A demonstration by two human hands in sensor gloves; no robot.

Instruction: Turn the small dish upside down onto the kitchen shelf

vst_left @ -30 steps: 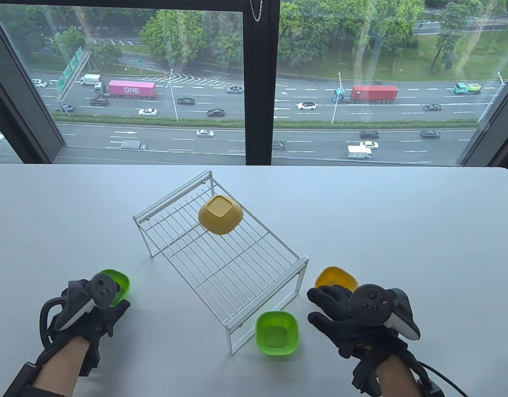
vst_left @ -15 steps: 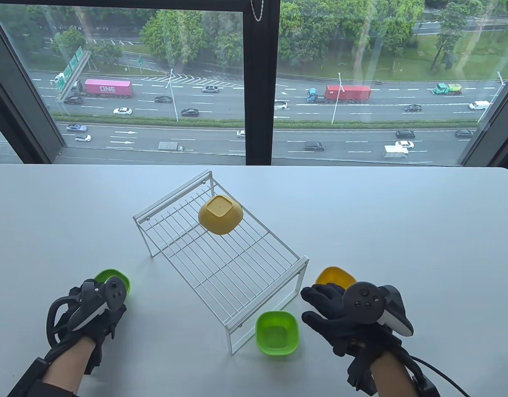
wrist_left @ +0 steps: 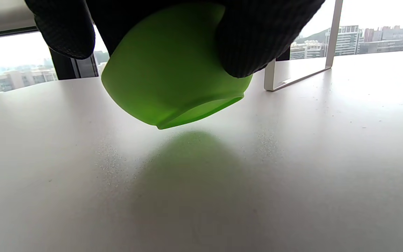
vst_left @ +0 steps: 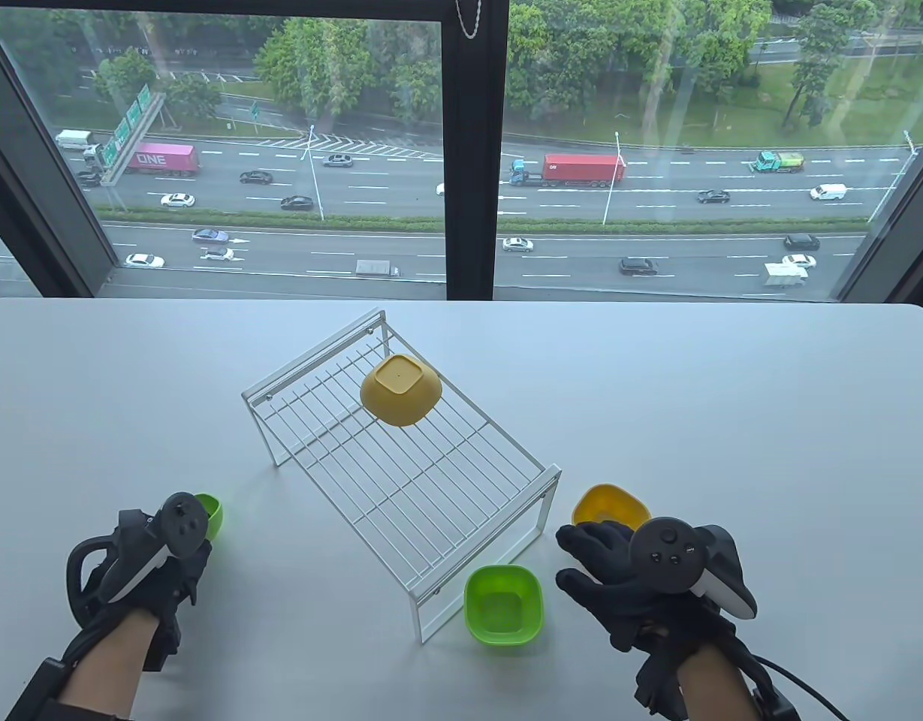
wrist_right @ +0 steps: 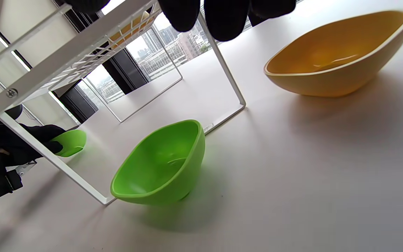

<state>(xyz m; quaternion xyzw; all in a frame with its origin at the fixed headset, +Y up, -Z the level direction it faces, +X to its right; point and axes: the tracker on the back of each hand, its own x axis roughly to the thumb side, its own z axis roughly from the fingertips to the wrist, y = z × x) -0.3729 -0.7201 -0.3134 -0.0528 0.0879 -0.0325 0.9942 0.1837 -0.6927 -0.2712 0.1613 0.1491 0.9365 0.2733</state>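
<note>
**Left hand lifts a green dish clear of the table**

While the gloved left hand [vst_left: 157, 559] grips a small lime-green plastic dish [wrist_left: 173, 70] by its sides, the dish hangs tilted just above the white tabletop [vst_left: 731, 420], its foot clear of the surface and a green reflection beneath it. In the table view only a sliver of this dish [vst_left: 209, 514] shows past the tracker. It sits left of the white wire kitchen shelf [vst_left: 401, 466], apart from it.

The gloved right hand [vst_left: 619, 578] rests with its fingers [vst_left: 589, 541] spread and slack, grasping nothing, just beside an upright yellow plastic dish [vst_left: 610, 505] at the shelf's near right corner. In the right wrist view the fingertips [wrist_right: 222, 17] hang above the table, not touching that dish [wrist_right: 338, 56].

A second lime-green dish [vst_left: 504, 604] stands upright on the table against the shelf's front leg. On the shelf's far end, another yellow dish [vst_left: 399, 389] lies upside down on the wires.
</note>
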